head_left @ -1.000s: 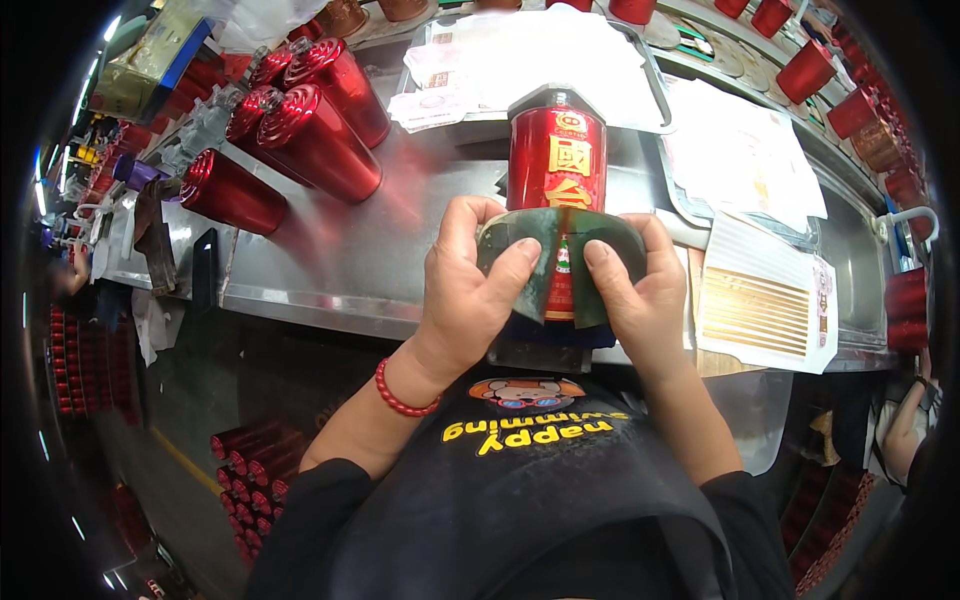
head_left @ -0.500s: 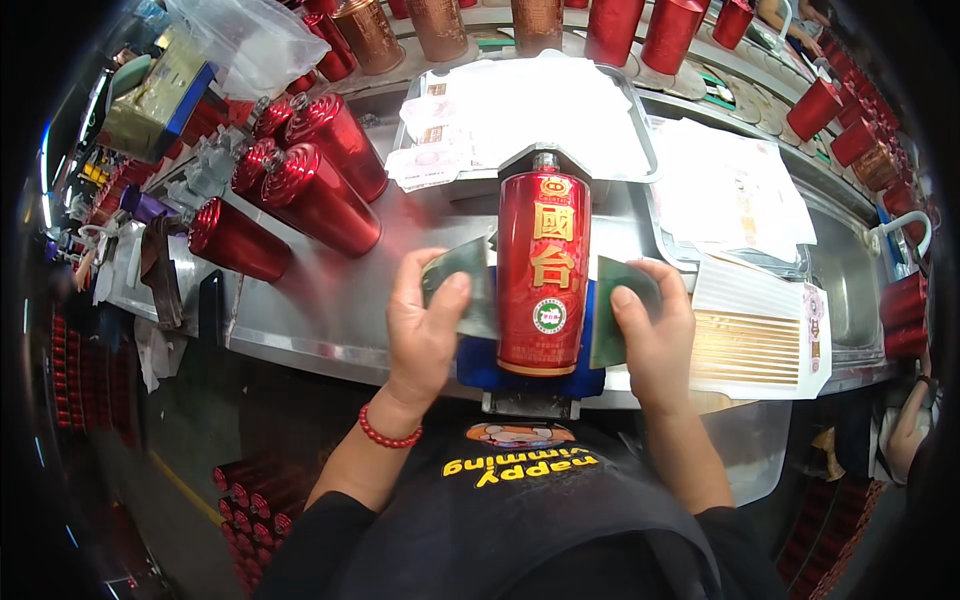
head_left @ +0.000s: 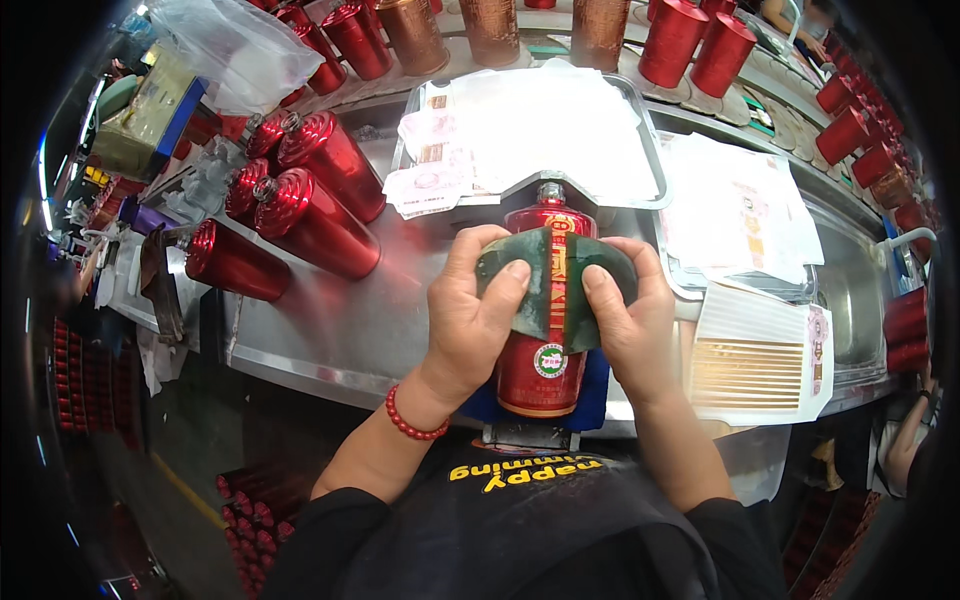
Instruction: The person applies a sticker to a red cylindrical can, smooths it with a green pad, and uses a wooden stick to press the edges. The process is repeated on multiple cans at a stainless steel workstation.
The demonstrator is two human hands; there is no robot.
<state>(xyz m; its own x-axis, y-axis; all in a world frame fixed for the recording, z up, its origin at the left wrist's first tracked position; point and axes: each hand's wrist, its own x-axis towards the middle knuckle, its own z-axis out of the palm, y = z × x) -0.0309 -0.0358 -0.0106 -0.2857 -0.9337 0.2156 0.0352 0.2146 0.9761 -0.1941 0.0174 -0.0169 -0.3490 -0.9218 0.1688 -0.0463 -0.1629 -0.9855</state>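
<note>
A red bottle (head_left: 535, 385) with gold lettering and a round green-and-white sticker lies in front of me on a blue pad (head_left: 594, 395), its neck pointing away. My left hand (head_left: 478, 305) pinches one dark green flexible pad (head_left: 525, 275) between thumb and fingers. In my right hand (head_left: 640, 310) is a second green pad (head_left: 583, 330), gripped the same way. Both pads lie over the bottle's front, their inner edges close together along its middle. A strip of the gold lettering shows between them; the rest of it is covered.
Several red bottles (head_left: 315, 225) stand to the left on the metal bench (head_left: 310, 335). Beyond the bottle is a metal tray (head_left: 650, 165) of white label sheets. More papers and a gold-striped sheet (head_left: 745, 365) lie at the right. Behind, a conveyor (head_left: 640, 90) carries red and copper-coloured bottles.
Both hands have moved inward from the bottle's sides, bringing the green pads over its front. The whole view has shifted slightly, so the bottle sits lower in the picture.
</note>
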